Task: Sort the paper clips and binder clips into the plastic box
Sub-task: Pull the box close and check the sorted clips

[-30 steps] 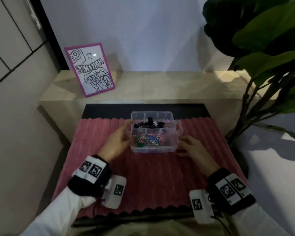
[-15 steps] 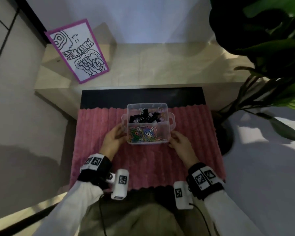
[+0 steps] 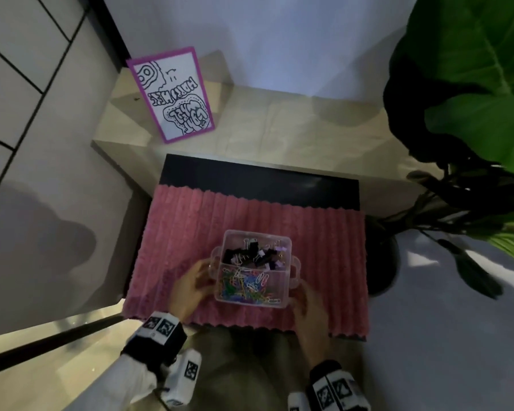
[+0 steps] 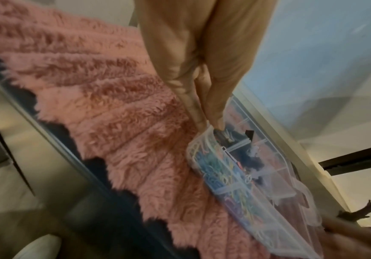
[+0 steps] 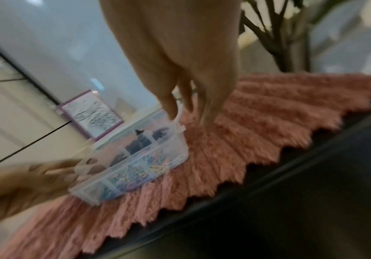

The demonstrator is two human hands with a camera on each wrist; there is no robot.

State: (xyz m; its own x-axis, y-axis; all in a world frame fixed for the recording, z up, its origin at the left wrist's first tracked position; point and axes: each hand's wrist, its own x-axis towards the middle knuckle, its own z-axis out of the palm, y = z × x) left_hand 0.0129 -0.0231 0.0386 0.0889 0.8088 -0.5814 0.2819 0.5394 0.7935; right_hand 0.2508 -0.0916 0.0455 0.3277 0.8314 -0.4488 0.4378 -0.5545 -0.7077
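Observation:
A clear plastic box (image 3: 251, 304) sits on the pink mat, near its front edge. Black and lilac binder clips (image 3: 250, 256) fill its far compartment. Coloured paper clips (image 3: 247, 287) fill the near one. My left hand (image 3: 207, 271) pinches the box's left handle between thumb and fingers; the left wrist view shows the fingertips (image 4: 219, 122) on the rim of the box (image 4: 257, 206). My right hand (image 3: 303, 295) holds the right handle. In the blurred right wrist view its thumb and fingers (image 5: 172, 112) curl at the handle of the box (image 5: 136, 168).
The ribbed pink mat (image 3: 190, 221) covers a black table (image 3: 250, 176). Behind it runs a beige ledge (image 3: 279, 129) with a purple-framed drawing (image 3: 175, 93). A large potted plant (image 3: 472, 84) stands at the right, its pot (image 3: 380, 262) beside the table.
The box has come toward me, from mid-mat to near the mat's front edge. My right hand moved from the mat to the right handle. The head view has tilted downward.

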